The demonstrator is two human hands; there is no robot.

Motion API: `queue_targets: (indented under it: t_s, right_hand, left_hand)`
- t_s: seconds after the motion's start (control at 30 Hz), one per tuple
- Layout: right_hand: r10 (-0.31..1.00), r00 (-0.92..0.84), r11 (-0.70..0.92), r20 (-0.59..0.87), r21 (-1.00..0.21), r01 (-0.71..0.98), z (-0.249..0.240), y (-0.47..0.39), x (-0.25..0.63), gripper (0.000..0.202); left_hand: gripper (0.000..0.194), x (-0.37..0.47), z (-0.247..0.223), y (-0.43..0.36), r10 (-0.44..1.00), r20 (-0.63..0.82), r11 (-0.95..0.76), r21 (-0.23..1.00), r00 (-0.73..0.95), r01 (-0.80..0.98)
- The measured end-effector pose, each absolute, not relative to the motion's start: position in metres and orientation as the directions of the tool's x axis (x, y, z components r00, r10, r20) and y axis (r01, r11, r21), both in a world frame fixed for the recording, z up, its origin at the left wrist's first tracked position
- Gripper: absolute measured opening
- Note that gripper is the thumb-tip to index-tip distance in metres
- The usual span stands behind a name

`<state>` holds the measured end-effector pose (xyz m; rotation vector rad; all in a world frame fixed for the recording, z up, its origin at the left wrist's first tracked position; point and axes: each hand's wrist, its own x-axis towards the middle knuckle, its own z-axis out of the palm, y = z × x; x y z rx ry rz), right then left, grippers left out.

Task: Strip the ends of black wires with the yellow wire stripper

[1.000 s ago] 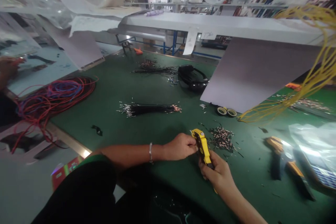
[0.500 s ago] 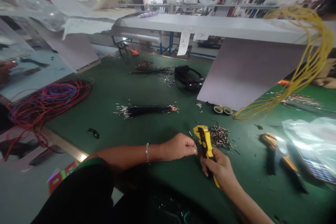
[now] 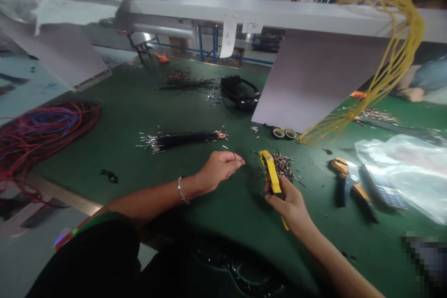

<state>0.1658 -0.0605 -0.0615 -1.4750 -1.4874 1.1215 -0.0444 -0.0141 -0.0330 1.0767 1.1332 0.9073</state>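
My left hand [image 3: 221,169] is closed in a pinch over the green table; something thin and dark shows at the fingertips, too small to name. My right hand [image 3: 288,195] is wrapped round a yellow and black crimping tool [image 3: 271,172], its head pointing up and away from me. Just behind the tool lies a pile of small terminals [image 3: 283,166]. Beyond my left hand, a bundle of black wires [image 3: 185,139] lies crosswise, with silvery ends at the left and coppery ends at the right.
Red and blue wire coils [image 3: 56,123] lie at the left. Tape rolls [image 3: 284,133], a black headset-like item [image 3: 240,91] and hanging yellow wires [image 3: 394,70] are farther back. An orange-handled tool [image 3: 352,184] and a calculator [image 3: 382,187] lie at the right.
My left hand has moved left and away from the tool, up toward the wire bundle. The crimping tool has turned slightly in my right hand. The camera view has shifted.
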Motion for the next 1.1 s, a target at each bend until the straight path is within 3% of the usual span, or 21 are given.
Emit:
queue_targets:
  t_s: [0.27,0.43,0.6,0.73,0.87,1.1]
  right_hand:
    - [0.979,-0.144,-0.113,-0.143,-0.973,0.199,-0.063,-0.061,0.167,0.032]
    - [0.985,-0.127,-0.055,-0.114,-0.917,0.395,-0.058,-0.062,0.167,0.023]
    - [0.992,-0.121,0.062,-0.026,-0.742,0.668,-0.064,-0.064,0.165,0.039]
    - [0.968,-0.218,0.25,0.123,-0.503,0.827,-0.074,-0.07,0.159,0.04]
    - [0.935,-0.31,0.35,0.172,-0.303,0.886,-0.074,-0.076,0.154,0.034]
    - [0.906,-0.395,0.418,0.153,-0.167,0.893,-0.062,-0.079,0.152,0.021]
  left_hand:
    - [0.018,-0.045,-0.028,-0.014,0.951,-0.241,0.25,0.968,0.192,-0.024]
    - [0.021,-0.047,-0.03,-0.013,0.957,-0.22,0.223,0.975,0.187,0.004]
    - [0.019,-0.048,-0.024,-0.013,0.964,-0.213,0.216,0.976,0.158,-0.003]
    - [0.015,-0.047,-0.02,-0.014,0.964,-0.212,0.215,0.977,0.158,0.001]
    - [0.014,-0.047,-0.022,-0.014,0.959,-0.221,0.222,0.975,0.175,0.013]
    - [0.015,-0.047,-0.022,-0.016,0.957,-0.204,0.188,0.977,0.204,0.096]
